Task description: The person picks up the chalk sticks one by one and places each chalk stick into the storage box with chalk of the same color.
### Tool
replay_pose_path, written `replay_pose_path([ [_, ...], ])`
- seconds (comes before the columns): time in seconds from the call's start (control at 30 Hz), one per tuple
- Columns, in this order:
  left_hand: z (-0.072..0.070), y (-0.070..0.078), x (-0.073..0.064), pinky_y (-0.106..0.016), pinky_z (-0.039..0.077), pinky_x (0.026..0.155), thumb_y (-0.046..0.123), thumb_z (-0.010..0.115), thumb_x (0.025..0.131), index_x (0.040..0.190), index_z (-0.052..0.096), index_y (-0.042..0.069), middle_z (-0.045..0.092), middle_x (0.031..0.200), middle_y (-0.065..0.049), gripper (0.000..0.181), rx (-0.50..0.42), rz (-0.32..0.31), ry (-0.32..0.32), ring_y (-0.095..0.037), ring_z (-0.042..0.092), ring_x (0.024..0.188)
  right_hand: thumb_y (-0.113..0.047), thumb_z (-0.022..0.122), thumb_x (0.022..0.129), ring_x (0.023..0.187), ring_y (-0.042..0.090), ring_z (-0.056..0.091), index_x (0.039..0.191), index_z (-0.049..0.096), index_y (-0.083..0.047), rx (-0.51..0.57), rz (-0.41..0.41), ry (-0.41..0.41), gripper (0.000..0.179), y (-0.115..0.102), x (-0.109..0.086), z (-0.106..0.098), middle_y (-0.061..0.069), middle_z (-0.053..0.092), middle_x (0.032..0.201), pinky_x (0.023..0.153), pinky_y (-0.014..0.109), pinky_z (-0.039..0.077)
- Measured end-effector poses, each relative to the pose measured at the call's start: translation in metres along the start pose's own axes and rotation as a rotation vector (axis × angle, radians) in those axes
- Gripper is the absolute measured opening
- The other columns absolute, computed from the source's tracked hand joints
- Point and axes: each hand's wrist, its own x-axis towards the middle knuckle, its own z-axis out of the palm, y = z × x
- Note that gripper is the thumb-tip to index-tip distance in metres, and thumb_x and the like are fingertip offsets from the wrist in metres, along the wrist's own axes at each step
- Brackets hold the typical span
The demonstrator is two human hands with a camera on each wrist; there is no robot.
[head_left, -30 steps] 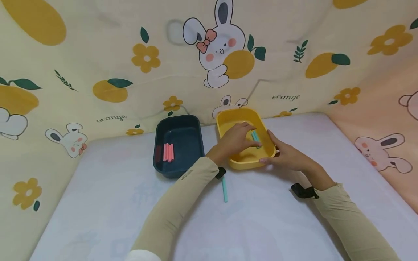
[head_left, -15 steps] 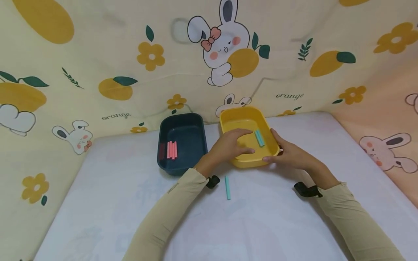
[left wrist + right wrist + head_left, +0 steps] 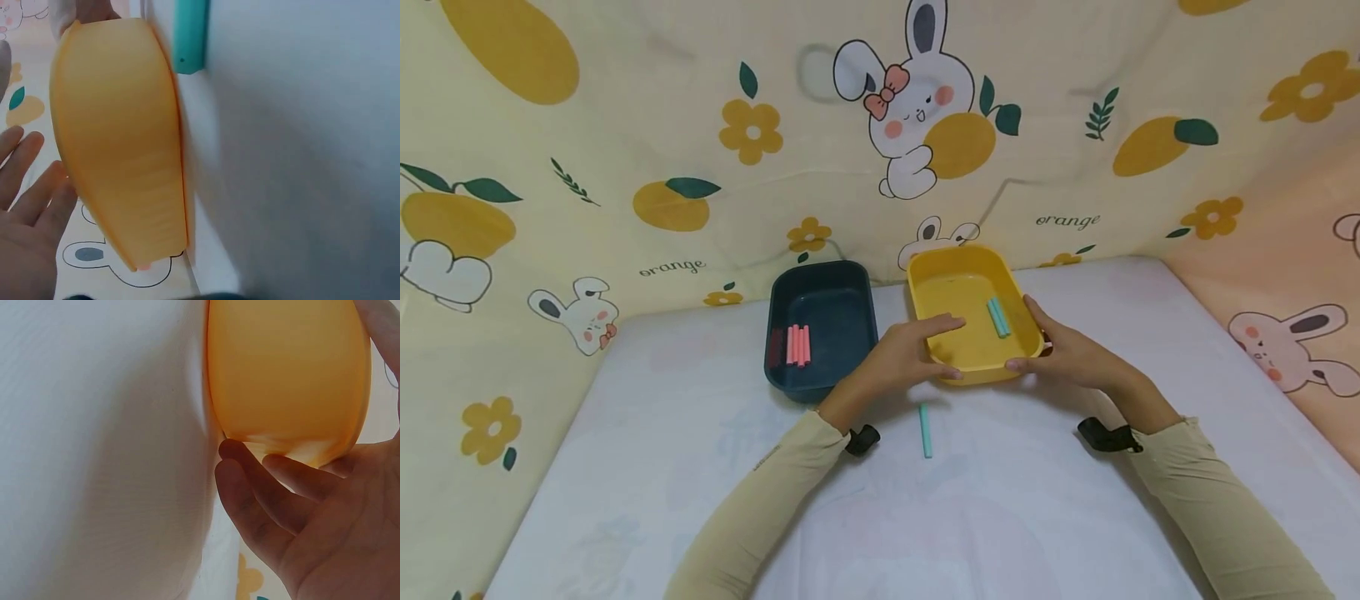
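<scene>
My left hand (image 3: 897, 360) hovers at the left edge of the yellow plastic tub (image 3: 955, 283), fingers spread and holding nothing. In the left wrist view its fingers (image 3: 37, 194) are close to the tub's rim; whether they touch it I cannot tell. At the near right corner, my right hand (image 3: 1069, 357) grips the tub, thumb at the front and fingers around the side. The right wrist view has those fingers (image 3: 250, 494) bent against the tub's wall. Two teal sticks (image 3: 998, 317) lie side by side inside it. Another teal stick (image 3: 926, 432) lies on the table before the tub.
Left of the yellow tub stands a dark blue tub (image 3: 844, 321), with several pink sticks (image 3: 798, 345) in it. A white cloth covers the table (image 3: 1000, 517). A printed fabric backdrop (image 3: 820, 183) rises right behind both tubs.
My left hand has drawn back from above the teal sticks toward the left and nearer to me, fingers parting. The right hand keeps its hold on the yellow tub. The head view shifted slightly.
</scene>
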Motion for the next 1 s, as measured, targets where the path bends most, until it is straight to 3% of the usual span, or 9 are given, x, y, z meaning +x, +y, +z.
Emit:
replay_pose_path([
  [0.1, -0.001, 0.0, -0.011, -0.035, 0.037, 0.119, 0.029, 0.085, 0.078, 0.144, 0.053, 0.018, 0.052, 0.15, 0.0, 0.074, -0.013, 0.032, 0.005, -0.018, 0.043, 0.143, -0.053, 0.072, 0.085, 0.13, 0.036, 0.044, 0.159, -0.013, -0.018, -0.001, 0.006, 0.005, 0.118, 0.0, 0.001, 0.001, 0.023, 0.016, 0.165, 0.108, 0.057, 0.043],
  [0.27, -0.001, 0.0, -0.034, -0.037, 0.038, 0.118, 0.037, 0.085, 0.076, 0.149, 0.047, 0.025, 0.048, 0.153, 0.005, 0.082, 0.048, 0.013, -0.01, -0.016, 0.042, 0.144, -0.053, 0.073, 0.085, 0.131, 0.036, 0.044, 0.159, -0.012, -0.018, 0.002, -0.007, 0.002, 0.118, 0.001, 0.004, 0.004, 0.023, 0.013, 0.166, 0.109, 0.057, 0.043],
  [0.5, 0.001, -0.003, -0.054, -0.035, 0.044, 0.113, 0.037, 0.086, 0.074, 0.144, 0.053, 0.02, 0.057, 0.146, 0.002, 0.079, 0.121, 0.107, 0.054, -0.016, 0.051, 0.137, -0.053, 0.072, 0.086, 0.134, 0.037, 0.043, 0.159, -0.015, -0.019, -0.014, -0.009, 0.005, 0.118, 0.003, 0.001, 0.001, 0.022, 0.009, 0.166, 0.11, 0.057, 0.041],
  [0.6, 0.0, -0.005, -0.063, -0.034, 0.046, 0.111, 0.039, 0.086, 0.074, 0.142, 0.056, 0.02, 0.06, 0.142, 0.003, 0.077, 0.144, 0.103, 0.058, -0.014, 0.053, 0.133, -0.052, 0.071, 0.087, 0.134, 0.038, 0.043, 0.158, -0.016, -0.021, -0.02, -0.003, 0.001, 0.117, 0.002, 0.0, 0.0, 0.023, 0.009, 0.166, 0.11, 0.058, 0.04],
  [0.73, 0.0, -0.006, -0.073, -0.033, 0.049, 0.108, 0.041, 0.086, 0.074, 0.139, 0.058, 0.017, 0.063, 0.138, 0.003, 0.075, 0.2, 0.052, 0.007, -0.015, 0.056, 0.129, -0.052, 0.071, 0.087, 0.134, 0.039, 0.044, 0.158, -0.016, -0.021, -0.015, 0.002, -0.006, 0.117, 0.0, 0.0, 0.0, 0.023, 0.009, 0.166, 0.11, 0.058, 0.04],
  [1.0, 0.01, -0.005, -0.081, -0.031, 0.047, 0.11, 0.055, 0.081, 0.075, 0.138, 0.059, 0.015, 0.064, 0.136, 0.001, 0.078, 0.398, -0.009, -0.141, -0.015, 0.057, 0.128, -0.052, 0.071, 0.087, 0.137, 0.038, 0.04, 0.158, -0.016, -0.021, -0.019, -0.003, -0.012, 0.116, 0.0, 0.001, -0.001, 0.022, 0.007, 0.166, 0.111, 0.059, 0.039],
])
